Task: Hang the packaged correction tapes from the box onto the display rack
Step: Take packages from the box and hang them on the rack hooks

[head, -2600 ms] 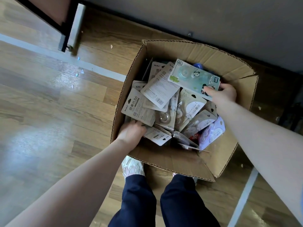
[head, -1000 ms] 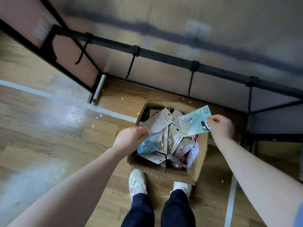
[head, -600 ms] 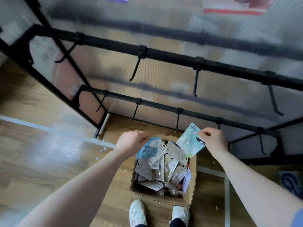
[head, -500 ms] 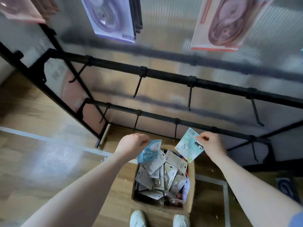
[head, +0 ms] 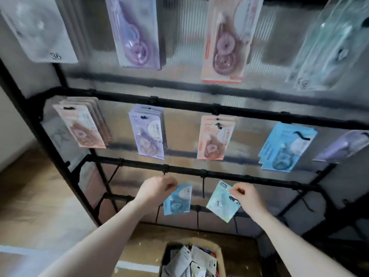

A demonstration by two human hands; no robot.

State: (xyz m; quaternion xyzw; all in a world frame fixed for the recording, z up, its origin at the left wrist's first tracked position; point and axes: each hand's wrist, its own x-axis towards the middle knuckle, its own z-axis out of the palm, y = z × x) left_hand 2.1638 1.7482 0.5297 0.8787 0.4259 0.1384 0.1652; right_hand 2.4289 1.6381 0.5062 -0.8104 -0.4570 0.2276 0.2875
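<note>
The left hand pinches a blue correction tape pack by its top edge, hanging below the fingers. The right hand grips a pale green pack, tilted, before the display rack. Below, the box holds more packs, cut off and blurred.
</note>
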